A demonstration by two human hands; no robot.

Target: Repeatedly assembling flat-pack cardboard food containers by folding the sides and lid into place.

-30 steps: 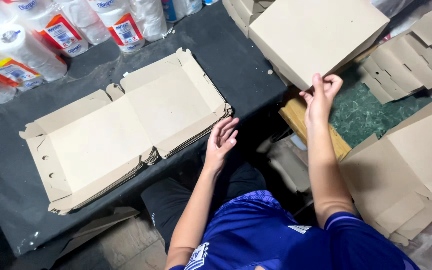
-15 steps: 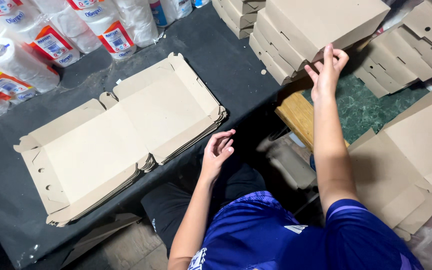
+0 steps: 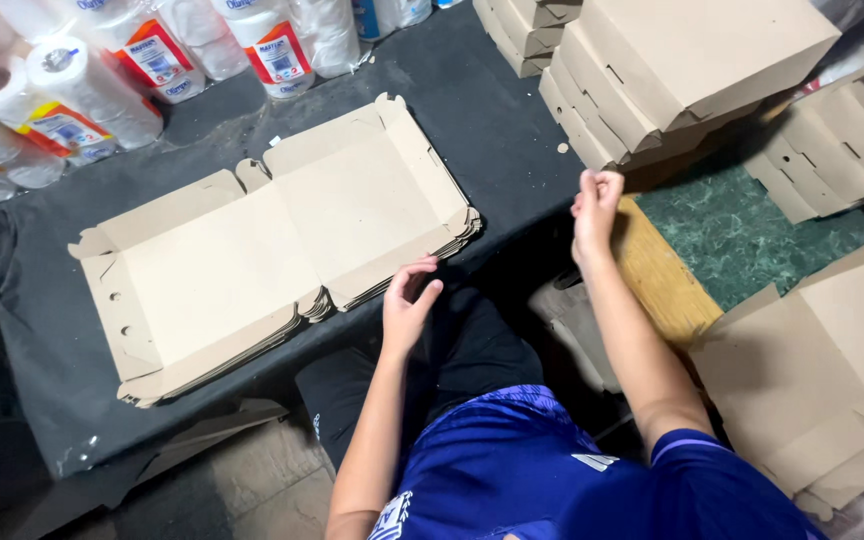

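Note:
A stack of flat, unfolded brown cardboard box blanks (image 3: pixel 272 245) lies on the black table (image 3: pixel 492 110) in front of me. My left hand (image 3: pixel 407 300) hovers with curled, parted fingers just off the stack's near right edge, holding nothing. My right hand (image 3: pixel 594 205) is raised in a loose fist to the right, below a pile of folded cardboard boxes (image 3: pixel 672 70); nothing shows in it.
Wrapped paper towel rolls (image 3: pixel 102 70) line the table's far left. More flat cardboard blanks lie at the right (image 3: pixel 812 380) and far right (image 3: pixel 842 130). A wooden board (image 3: pixel 657 275) and green patterned floor (image 3: pixel 752 225) are below the boxes.
My right hand let go of the folded box on the pile and drew back into a fist. My left hand moved closer to the flat stack's edge.

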